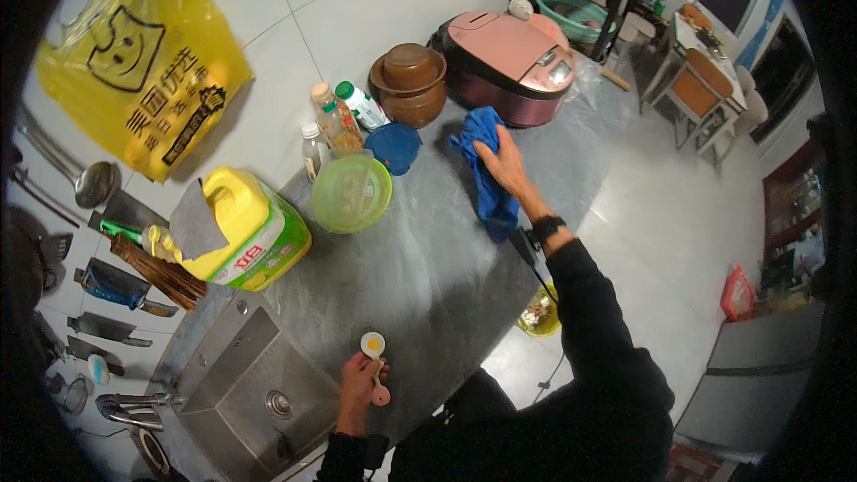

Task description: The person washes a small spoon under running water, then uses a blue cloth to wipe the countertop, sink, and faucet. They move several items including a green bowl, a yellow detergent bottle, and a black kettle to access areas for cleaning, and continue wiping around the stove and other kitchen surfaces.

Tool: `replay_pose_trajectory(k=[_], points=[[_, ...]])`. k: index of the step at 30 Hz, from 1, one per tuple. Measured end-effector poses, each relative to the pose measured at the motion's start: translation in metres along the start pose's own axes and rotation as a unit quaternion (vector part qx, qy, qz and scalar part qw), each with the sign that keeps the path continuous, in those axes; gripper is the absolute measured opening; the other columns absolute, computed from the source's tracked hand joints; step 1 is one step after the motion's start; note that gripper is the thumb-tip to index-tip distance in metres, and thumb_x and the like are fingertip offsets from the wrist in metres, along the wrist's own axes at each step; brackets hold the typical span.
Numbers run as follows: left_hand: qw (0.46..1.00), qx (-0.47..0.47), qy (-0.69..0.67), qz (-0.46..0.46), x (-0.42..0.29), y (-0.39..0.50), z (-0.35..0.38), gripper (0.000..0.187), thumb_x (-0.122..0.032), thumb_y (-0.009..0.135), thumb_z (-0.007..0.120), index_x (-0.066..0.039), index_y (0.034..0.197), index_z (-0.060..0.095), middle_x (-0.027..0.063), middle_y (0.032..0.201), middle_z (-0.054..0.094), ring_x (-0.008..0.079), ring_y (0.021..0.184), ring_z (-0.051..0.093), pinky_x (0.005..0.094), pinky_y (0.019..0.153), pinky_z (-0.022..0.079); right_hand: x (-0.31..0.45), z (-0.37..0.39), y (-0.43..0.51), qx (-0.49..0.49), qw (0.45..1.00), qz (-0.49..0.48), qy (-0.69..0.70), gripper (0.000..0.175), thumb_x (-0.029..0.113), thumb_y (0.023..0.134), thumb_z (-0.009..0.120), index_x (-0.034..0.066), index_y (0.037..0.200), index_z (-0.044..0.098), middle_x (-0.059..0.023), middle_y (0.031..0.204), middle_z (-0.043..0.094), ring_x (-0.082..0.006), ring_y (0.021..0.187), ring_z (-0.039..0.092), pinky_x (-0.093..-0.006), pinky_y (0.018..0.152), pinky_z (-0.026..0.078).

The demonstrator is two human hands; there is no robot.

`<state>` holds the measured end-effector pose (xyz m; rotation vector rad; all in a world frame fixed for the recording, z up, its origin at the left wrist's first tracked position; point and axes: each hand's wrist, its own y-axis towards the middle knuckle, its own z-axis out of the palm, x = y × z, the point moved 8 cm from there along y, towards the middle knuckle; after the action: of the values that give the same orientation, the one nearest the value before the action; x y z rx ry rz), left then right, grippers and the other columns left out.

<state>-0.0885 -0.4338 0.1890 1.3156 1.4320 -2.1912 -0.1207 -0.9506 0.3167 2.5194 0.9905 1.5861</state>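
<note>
My right hand (501, 161), with a black band at the wrist, grips a crumpled blue cloth (494, 204) on the grey countertop (428, 268), in front of a pink rice cooker (509, 57). Beside the sink, my left hand (361, 378) holds a small utensil with a pale handle, a round white end (372, 345) with a yellow centre and a pink end (380, 395). Its exact kind cannot be told. Between the hands and the wall stand a green plastic bowl (353, 204) and a blue lid (395, 147).
A steel sink (248, 381) with a faucet (130, 408) lies at the lower left. A yellow-green detergent jug (258, 234), bottles (335, 119) and a brown clay pot (413, 90) line the wall. Knives (107, 328) and a yellow bag (147, 80) hang there. A bowl (539, 313) is below the counter.
</note>
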Motion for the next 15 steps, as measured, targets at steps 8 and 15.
replay_pose_trajectory(k=[8,15], points=[[0.943,-0.169,0.261,0.117,-0.031,0.007,0.01,0.03,-0.008,0.082,0.061,0.001,0.11,0.055,0.0086,0.089,0.065,0.015,0.078,0.062,0.0298,0.071,0.049,-0.045,0.133,0.069,0.142,0.914,0.017,-0.379,0.071,0.05,0.081,0.053,0.0152,0.139,0.033,-0.0179,0.146,0.024,-0.0426,0.131,0.023,-0.0663,0.099,0.02],[0.932,-0.164,0.308,0.098,-0.041,0.029,0.029,0.031,-0.01,0.08,0.064,-0.001,0.108,0.055,0.0127,0.092,0.062,0.0217,0.082,0.061,0.0331,0.072,0.047,-0.023,0.148,0.017,0.148,0.912,-0.099,-0.369,0.054,0.035,0.076,0.06,0.0129,0.125,0.05,-0.0161,0.135,0.039,-0.0394,0.121,0.036,-0.0648,0.095,0.027]])
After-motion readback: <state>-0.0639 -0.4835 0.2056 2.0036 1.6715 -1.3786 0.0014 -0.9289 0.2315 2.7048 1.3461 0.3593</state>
